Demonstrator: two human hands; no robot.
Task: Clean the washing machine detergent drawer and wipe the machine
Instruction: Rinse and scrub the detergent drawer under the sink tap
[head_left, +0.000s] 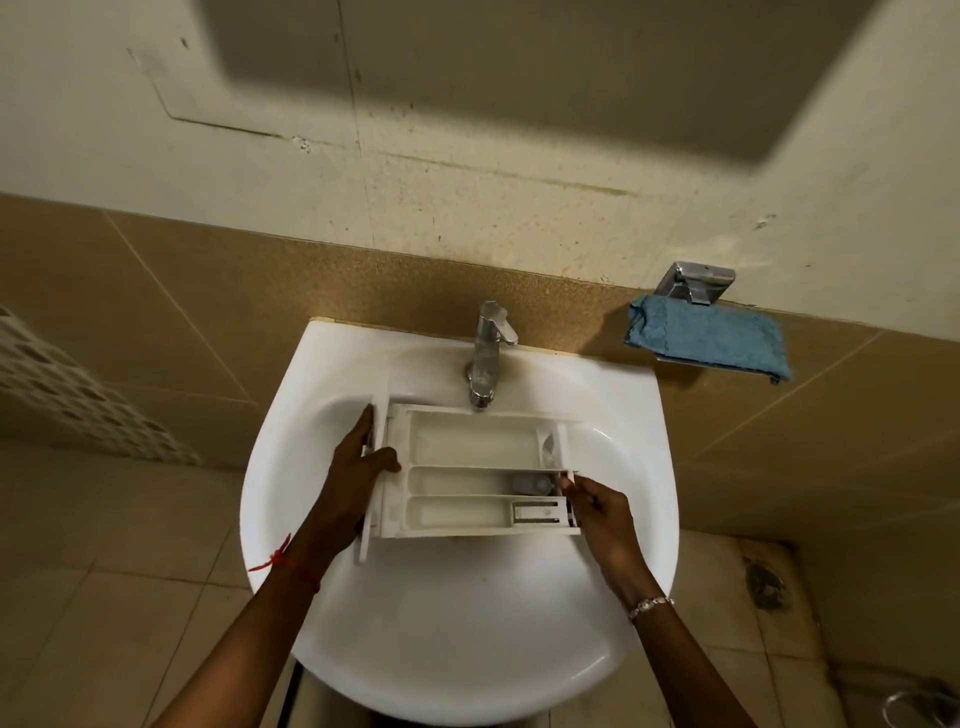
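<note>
- Leftmost, a patterned white panel (78, 395) shows at the edge of the view, beside the tan wall tiles.
- Next, the left hand (358, 467) grips the front panel end of the detergent drawer (467, 467), thumb on top and fingers wrapped round the outer face; a red thread (283, 561) is tied at that wrist.
- Centrally, the white drawer is held level over the bowl of the white sink (457, 623), open side up, its long compartments running left to right.
- Just behind it, the chrome tap (488, 353) stands with its spout above the drawer's back edge.
- Further right, the right hand (602, 514) pinches the drawer's rear end with fingertips; a beaded bracelet (649, 607) circles that wrist.
- Rightmost, a blue cloth (711, 340) lies folded on a metal wall holder (696, 283), well apart from the sink.
</note>
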